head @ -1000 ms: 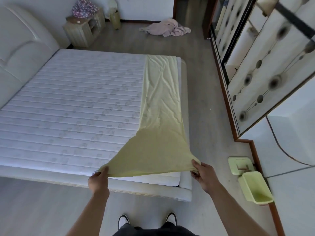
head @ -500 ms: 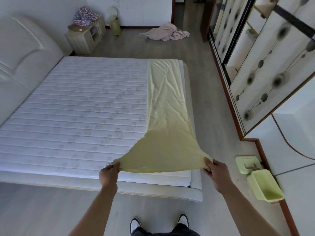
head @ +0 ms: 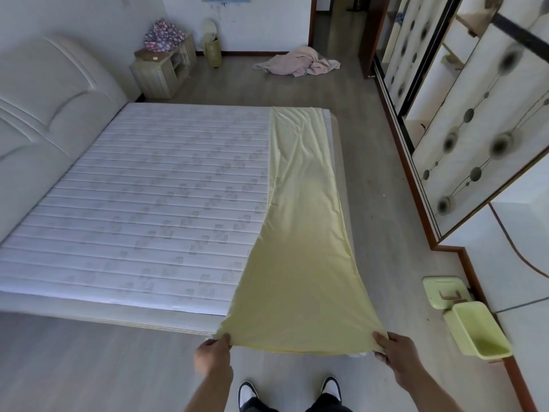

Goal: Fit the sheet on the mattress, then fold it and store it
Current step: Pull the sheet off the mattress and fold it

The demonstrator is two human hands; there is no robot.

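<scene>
Both hands [head: 213, 356] [head: 396, 353] grip sheet [head: 300, 263] corners; green bin [head: 478, 331] right, mattress [head: 142, 203] left.

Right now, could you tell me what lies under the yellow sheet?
The yellow sheet covers a strip of the mattress along its right edge; that strip is hidden. The left hand and right hand hold its near end over the floor.

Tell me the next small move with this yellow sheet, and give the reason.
Probably carry the held end forward onto the far end. The sheet lies as a long folded strip along the mattress edge, and the left hand and right hand each pinch a near corner, lifted off the bed.
</scene>
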